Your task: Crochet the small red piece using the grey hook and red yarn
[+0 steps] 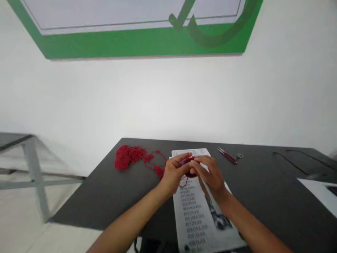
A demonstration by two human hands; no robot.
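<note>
A small dark red yarn piece [191,174] is held up between both hands above a printed sheet [188,214]. My left hand [174,171] pinches its left side, near a small purple-blue spot. On the right, my right hand [210,174] closes its fingers on the same piece; a thin tool may be in them, but it is too small to tell. Loose red yarn [154,163] trails from a red yarn heap [126,157] on the dark table toward my left hand, and a thin loop hangs below the piece.
Red-handled scissors or snips [228,155] lie at the table's back, right of the sheet, beside a small ring-like item [239,155]. Dark cables [291,162] and a white device [319,193] are at the right. Another table [15,140] stands far left.
</note>
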